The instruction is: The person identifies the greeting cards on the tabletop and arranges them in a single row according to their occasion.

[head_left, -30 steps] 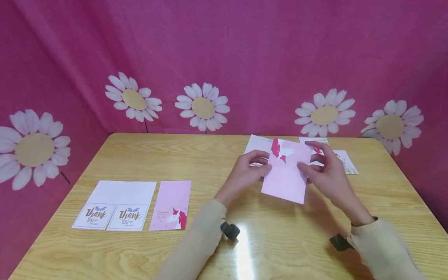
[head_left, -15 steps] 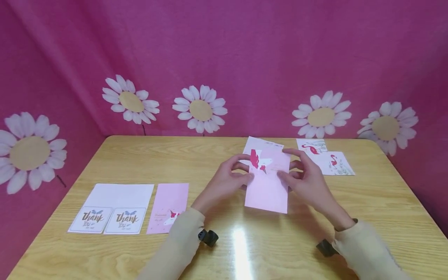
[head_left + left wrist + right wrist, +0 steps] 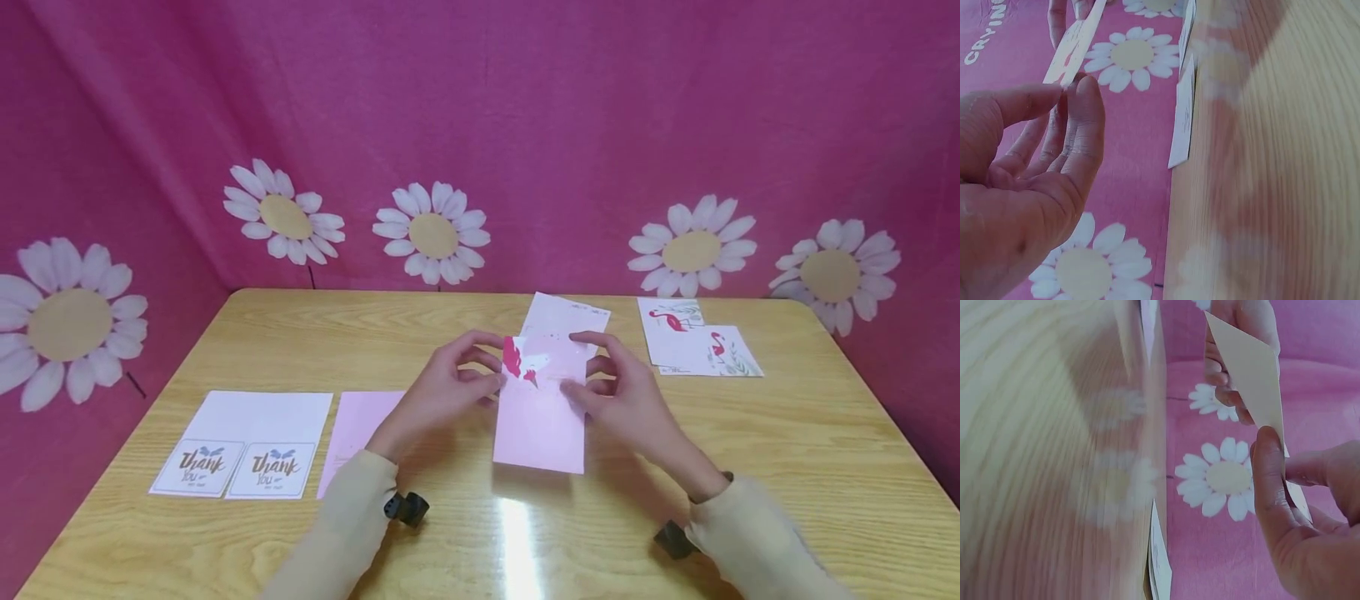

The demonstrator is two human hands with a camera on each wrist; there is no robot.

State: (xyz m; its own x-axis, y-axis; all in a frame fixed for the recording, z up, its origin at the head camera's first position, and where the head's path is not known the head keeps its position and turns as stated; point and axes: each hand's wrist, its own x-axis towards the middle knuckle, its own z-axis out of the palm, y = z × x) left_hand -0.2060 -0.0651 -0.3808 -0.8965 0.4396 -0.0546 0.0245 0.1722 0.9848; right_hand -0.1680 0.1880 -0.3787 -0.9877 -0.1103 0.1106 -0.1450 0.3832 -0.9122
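Note:
Both hands hold a pink unicorn card [image 3: 538, 429] above the middle of the table, its unicorn picture upside down in the head view. My left hand [image 3: 446, 387] pinches the card's left edge between thumb and fingers. At the right edge my right hand [image 3: 633, 408] grips it likewise, with the index finger stretched up toward the upper corner. From the right wrist the plain back of the card [image 3: 1250, 372] shows. Behind it lies a pale card [image 3: 558, 311] with small print, its near part hidden by the held card.
Two white "Thank You" cards [image 3: 198, 467] lie side by side at the left. Beside them is another pink card [image 3: 367, 412], partly covered by my left sleeve. Two overlapping flamingo cards [image 3: 716, 354] lie at the back right. A pink curtain [image 3: 525, 150] with daisies borders the table.
Both hands have moved left and nearer to me with the unicorn card. The flamingo cards have come fully into sight, and my left sleeve now covers part of the pink card on the table.

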